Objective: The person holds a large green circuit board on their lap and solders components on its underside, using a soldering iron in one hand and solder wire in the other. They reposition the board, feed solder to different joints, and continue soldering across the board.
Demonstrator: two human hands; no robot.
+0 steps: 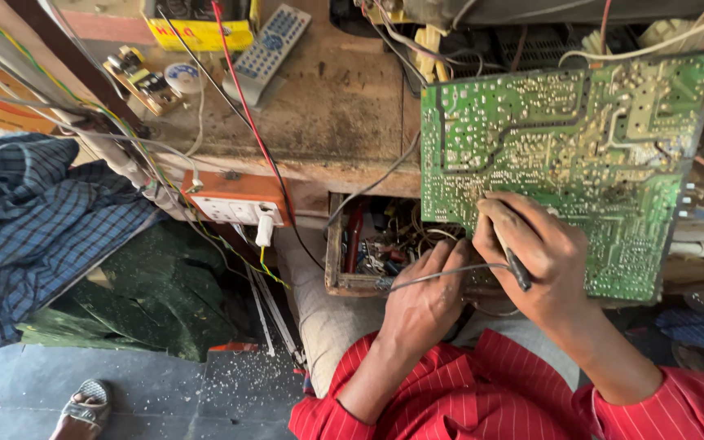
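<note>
Head view shows a big green circuit board [564, 163] standing tilted at the edge of a worn wooden bench [327, 106], its shiny solder side facing the person. It looks thin, stiff and light, and likely easy to crack or scratch, so the bare edges seem the safest place to hold it (not the tiny silver dots). The right hand [535, 253] rests on the lower part of the board, fingers closed tight around a thin dark tool [515, 265] with its tip on the board. The left hand [425, 297] sits just below, fingers curled together; a thin grey wire [442, 274] runs across it. Behind that hand is an open wooden drawer [360, 253] full of wires and small parts. Farther left are an orange socket box [234, 200], a grey remote [266, 45] and a blue checked cloth [34, 220].
</note>
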